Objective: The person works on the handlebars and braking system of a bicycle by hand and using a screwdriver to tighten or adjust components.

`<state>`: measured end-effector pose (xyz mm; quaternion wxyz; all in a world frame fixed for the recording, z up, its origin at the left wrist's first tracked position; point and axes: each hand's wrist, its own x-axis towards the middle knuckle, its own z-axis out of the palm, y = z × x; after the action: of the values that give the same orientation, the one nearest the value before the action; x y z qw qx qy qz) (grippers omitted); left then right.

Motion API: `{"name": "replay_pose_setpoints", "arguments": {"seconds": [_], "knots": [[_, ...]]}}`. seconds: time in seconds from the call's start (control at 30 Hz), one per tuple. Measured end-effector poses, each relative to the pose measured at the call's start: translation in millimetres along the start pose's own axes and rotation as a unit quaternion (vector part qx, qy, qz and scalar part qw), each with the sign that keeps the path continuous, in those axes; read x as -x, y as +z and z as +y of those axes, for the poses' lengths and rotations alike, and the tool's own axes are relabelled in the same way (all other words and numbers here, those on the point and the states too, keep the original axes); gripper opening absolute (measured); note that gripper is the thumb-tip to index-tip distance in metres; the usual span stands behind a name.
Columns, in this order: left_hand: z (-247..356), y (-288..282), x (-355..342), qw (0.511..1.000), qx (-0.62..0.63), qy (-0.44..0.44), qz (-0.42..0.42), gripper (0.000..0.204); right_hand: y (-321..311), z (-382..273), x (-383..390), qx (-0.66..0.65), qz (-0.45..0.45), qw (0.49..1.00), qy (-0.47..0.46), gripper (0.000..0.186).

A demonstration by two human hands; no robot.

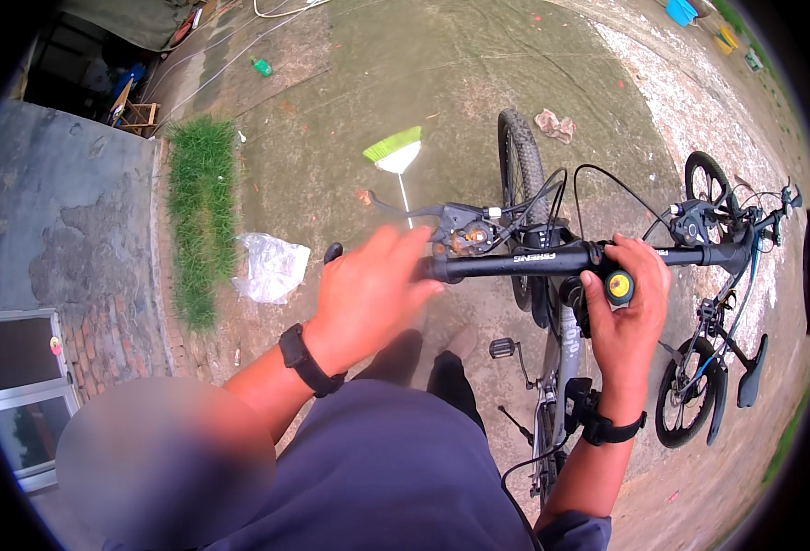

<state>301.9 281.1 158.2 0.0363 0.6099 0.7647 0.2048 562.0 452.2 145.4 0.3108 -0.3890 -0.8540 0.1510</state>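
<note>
Nearer bike (568, 342) is standing just right of the wearer's body, front wheel (528, 154) pointing away, so its bar is sitting within reach of both hands; second bike (709, 317) is standing well apart to the right, probably parked clear of the work. Handlebar (533, 263) is running crosswise between the hands, which are likely stopping the front end swinging. Left hand (359, 298) is lying over its left end, thumb near side, fingers reaching far side; blur is hiding the curl, can't tell how tight. Right hand (632, 317) is hooking the bar right of centre, fingers over the top, thumb near side. Left brake lever (414, 209) is sticking out just beyond the left fingers. Yellow-centred round fitting (619, 287) is nesting between right thumb and fingers, presumably why that grip is spreading wide
</note>
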Motion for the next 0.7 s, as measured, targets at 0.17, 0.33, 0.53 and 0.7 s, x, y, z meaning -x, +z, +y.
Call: {"name": "replay_pose_setpoints", "arguments": {"seconds": [0.17,0.33,0.53,0.7], "knots": [[-2.6,4.2,1.1,1.000,0.014,0.010,0.015,0.064,0.7,1.2,0.7,0.003,0.004,1.000,-0.002,0.040],[-2.1,4.7,2.0,1.000,0.022,0.009,0.017,0.066,-0.2,1.5,0.0,-0.003,0.002,1.000,-0.004,0.040],[-0.8,1.7,-1.1,1.000,0.001,0.004,-0.003,0.070,-0.1,1.4,0.4,-0.006,0.002,1.000,-0.007,0.040],[-2.9,5.0,-3.2,1.000,-0.012,0.018,0.005,0.069,1.0,1.6,0.3,-0.001,0.004,1.000,-0.007,0.040]]}}
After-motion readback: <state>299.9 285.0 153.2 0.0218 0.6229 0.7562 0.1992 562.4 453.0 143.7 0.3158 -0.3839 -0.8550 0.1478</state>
